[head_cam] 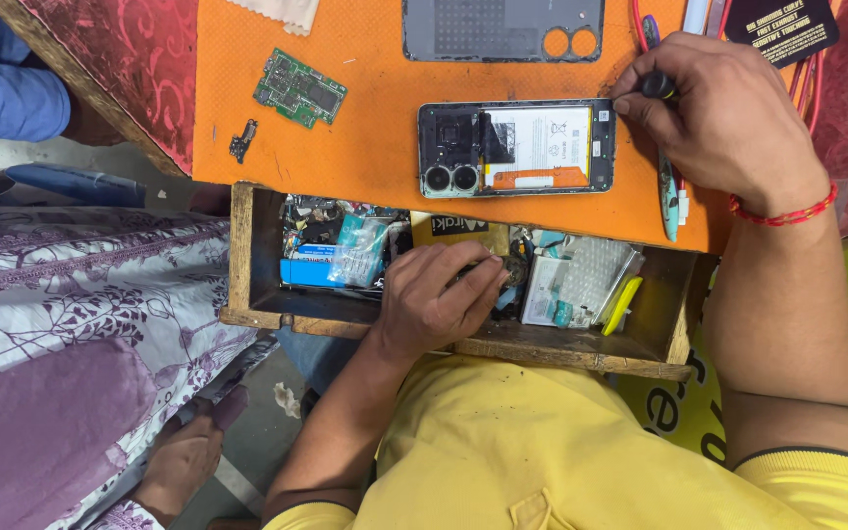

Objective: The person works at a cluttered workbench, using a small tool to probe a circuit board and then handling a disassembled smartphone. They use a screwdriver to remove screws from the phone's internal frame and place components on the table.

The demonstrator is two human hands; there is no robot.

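Observation:
An opened phone (pixel 517 149) lies on the orange mat (pixel 365 147), its battery and two camera lenses showing. My right hand (pixel 728 118) rests just right of it, fingers closed on a dark screwdriver handle (pixel 656 86) near the phone's top right corner. My left hand (pixel 439 299) reaches down into the open wooden drawer (pixel 247 285) below the mat, fingers curled among the small parts there; what it grips is hidden.
A green circuit board (pixel 299 90) and a small black part (pixel 242 140) lie on the mat's left. A grey back cover (pixel 503 29) sits at the top. A person in purple patterned cloth sits at left, one hand (pixel 184 456) low.

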